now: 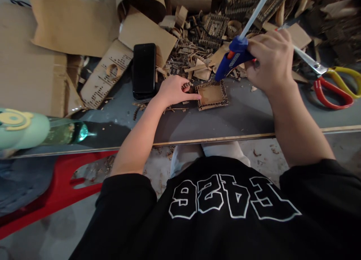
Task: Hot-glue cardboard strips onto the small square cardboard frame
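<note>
A small rectangular brown cardboard tray [211,94] with low, corrugated walls lies flat, open side up. A blue plastic glue gun [232,60], tilted nozzle-down, points at its far wall; a long whitish glue stick [255,15] rises far and right.

The glue gun [234,60] is mainly blue, the tray [211,95] brown, apparently zigzag-rimmed.

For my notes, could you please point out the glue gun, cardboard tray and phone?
Glue gun [235,60]: head view, blue body.
Cardboard tray [212,95]: head view, bare floor.
Phone [144,69]: head view, dark screen.
</note>
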Demonstrator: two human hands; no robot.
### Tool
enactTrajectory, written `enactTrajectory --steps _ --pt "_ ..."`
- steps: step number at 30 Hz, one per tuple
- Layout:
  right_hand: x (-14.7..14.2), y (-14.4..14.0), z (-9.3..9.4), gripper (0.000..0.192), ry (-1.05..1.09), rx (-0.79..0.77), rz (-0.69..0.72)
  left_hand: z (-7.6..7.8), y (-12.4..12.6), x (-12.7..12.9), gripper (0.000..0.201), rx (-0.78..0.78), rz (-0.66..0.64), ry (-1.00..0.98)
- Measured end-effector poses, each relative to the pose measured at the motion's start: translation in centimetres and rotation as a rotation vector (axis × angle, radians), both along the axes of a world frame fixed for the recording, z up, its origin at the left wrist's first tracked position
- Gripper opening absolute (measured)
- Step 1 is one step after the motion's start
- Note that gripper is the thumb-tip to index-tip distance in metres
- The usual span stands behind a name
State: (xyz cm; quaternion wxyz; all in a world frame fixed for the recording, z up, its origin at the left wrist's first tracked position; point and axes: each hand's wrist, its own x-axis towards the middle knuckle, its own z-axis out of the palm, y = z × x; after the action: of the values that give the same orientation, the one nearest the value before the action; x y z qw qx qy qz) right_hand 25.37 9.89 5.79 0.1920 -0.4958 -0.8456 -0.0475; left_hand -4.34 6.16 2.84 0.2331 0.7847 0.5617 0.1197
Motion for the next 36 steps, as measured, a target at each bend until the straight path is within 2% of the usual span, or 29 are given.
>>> enactTrajectory --steps 3,6,9,11,13,15,18,19,21,23,27,33,36 --pt "-0.3 -0.4 0.5 0.044 0.027 -0.023 -0.094 0.2 -0.1 0.0 0.068 0.003 0.004 0.006" --pt "-0.7 -0.4 0.9 0.057 0.130 -0.088 -0.389 0.4 -0.4 0.1 0.065 0.016 -0.029 0.022" --pt "-0.7 0.3 0.6 0.063 0.110 -0.244 -0.629 0.2 -0.7 0.2 0.060 0.076 -0.047 0.045" --pt "-0.7 0.7 0.1 0.064 0.040 -0.345 -0.713 -0.1 -0.9 0.3 0.052 0.131 -0.025 0.044" --pt "-0.6 0.8 -0.4 0.068 0.039 -0.322 -0.735 -0.4 -1.2 0.5 0.056 0.170 -0.018 0.022" --pt "-0.7 0.5 -0.9 0.061 0.139 -0.130 -0.580 -0.6 -1.5 1.0 0.080 0.188 -0.032 0.007" --pt "-1.7 -0.4 -1.9 0.043 0.271 0.156 -0.050 -0.6 -2.2 2.1 0.095 0.197 -0.029 0.053" --pt "-2.3 -0.7 -2.4 0.045 0.276 0.177 0.109 -0.6 -2.4 2.5 0.096 0.196 -0.023 0.079" --pt "-3.5 -1.4 -3.2 0.052 0.262 0.113 0.299 -0.7 -2.6 3.0 0.096 0.197 -0.015 0.124" --pt "-4.5 -2.0 -3.9 0.052 0.248 0.031 0.362 -0.8 -2.8 3.4 0.097 0.203 -0.012 0.141" --pt "-5.3 -2.7 -4.0 0.045 0.214 -0.023 0.354 -0.8 -3.0 3.6 0.096 0.212 0.003 0.116" --pt "-3.7 -1.5 -2.6 0.033 0.248 -0.037 0.251 -0.5 -2.5 2.3 0.107 0.442 0.042 -0.017" --pt "-2.9 -0.2 -2.9 0.030 0.320 -0.071 0.305 -1.2 -1.2 1.0 0.114 0.383 0.024 -0.026"
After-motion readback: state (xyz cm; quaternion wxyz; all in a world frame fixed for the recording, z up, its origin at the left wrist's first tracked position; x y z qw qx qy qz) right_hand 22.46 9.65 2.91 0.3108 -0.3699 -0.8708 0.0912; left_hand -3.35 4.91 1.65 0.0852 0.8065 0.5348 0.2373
